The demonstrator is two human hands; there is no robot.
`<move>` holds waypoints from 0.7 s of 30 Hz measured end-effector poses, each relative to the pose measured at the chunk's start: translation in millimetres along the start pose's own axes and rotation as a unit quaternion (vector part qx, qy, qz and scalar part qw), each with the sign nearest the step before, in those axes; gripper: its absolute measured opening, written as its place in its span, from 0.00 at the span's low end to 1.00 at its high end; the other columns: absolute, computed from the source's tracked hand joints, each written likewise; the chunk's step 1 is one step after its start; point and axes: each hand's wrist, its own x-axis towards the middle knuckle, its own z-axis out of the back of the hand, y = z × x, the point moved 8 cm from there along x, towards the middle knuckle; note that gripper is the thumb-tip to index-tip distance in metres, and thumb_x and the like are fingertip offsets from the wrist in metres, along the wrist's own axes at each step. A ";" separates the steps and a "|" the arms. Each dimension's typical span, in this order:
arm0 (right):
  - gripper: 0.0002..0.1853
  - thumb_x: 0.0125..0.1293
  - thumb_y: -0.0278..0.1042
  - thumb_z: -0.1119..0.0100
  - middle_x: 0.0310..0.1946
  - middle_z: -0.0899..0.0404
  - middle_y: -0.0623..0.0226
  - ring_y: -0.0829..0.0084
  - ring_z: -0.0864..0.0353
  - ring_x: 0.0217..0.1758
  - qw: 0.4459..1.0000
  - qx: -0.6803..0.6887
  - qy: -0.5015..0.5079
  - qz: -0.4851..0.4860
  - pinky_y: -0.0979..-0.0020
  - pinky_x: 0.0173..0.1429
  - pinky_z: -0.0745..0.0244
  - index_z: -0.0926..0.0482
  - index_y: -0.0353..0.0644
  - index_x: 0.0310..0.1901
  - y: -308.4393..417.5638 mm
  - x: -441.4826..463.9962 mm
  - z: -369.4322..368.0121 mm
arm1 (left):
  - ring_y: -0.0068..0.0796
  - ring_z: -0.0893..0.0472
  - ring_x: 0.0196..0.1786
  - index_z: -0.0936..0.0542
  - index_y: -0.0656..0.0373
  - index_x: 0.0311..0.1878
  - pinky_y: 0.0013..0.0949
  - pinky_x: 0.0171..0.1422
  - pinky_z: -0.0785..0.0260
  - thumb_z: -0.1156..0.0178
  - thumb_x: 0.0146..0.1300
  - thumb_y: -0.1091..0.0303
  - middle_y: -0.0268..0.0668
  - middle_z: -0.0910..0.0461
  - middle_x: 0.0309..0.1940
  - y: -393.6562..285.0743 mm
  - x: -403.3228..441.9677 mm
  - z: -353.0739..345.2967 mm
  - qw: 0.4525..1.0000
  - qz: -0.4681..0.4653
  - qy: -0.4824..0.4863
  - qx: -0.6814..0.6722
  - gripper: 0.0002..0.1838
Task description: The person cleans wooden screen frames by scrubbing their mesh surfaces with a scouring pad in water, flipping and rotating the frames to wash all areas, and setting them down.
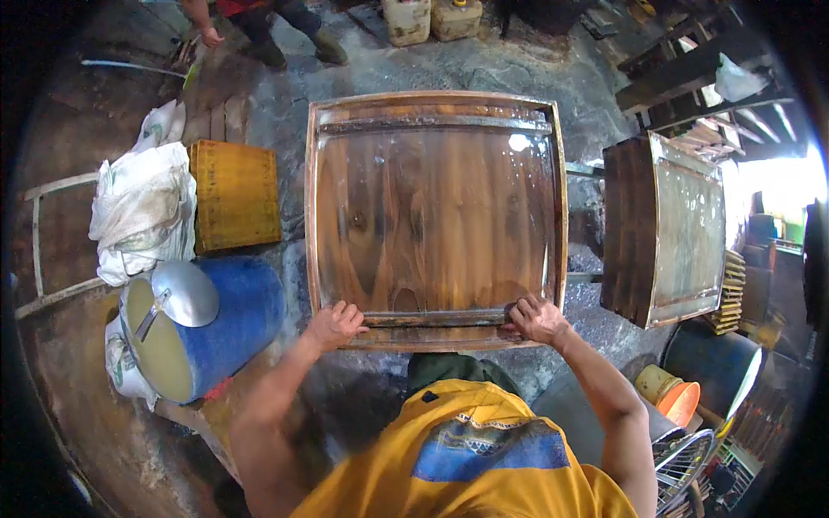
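A large square wooden tray (436, 216) with raised edges and a wet, shiny brown bottom lies in front of me. Near its closest edge a dark wooden bar (436, 319) runs from side to side. My left hand (339, 325) is closed on the left end of this bar, fingers curled over it. On the right end, my right hand (537, 320) has its fingers curled round the same bar, beside the tray's right corner. Both thumbs point inward.
To the left stand a blue drum (237, 311) with a metal bowl (186, 294), white sacks (142, 211) and a yellow-brown box (236, 197). Stacked trays (635, 229) are on the right, with buckets (656, 384) below. Another person's legs (285, 30) and jerrycans (408, 21) are beyond.
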 end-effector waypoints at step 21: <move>0.19 0.56 0.51 0.32 0.31 0.23 0.66 0.65 0.20 0.34 0.999 0.027 -0.018 0.008 0.65 0.38 0.20 0.24 0.44 0.34 4.9 19.5 79.3 | 0.32 0.25 0.37 0.24 0.53 0.31 0.35 0.37 0.28 0.34 0.56 0.49 0.32 0.28 0.30 11.9 -4.6 53.3 0.996 0.060 -0.065 -0.024 0.18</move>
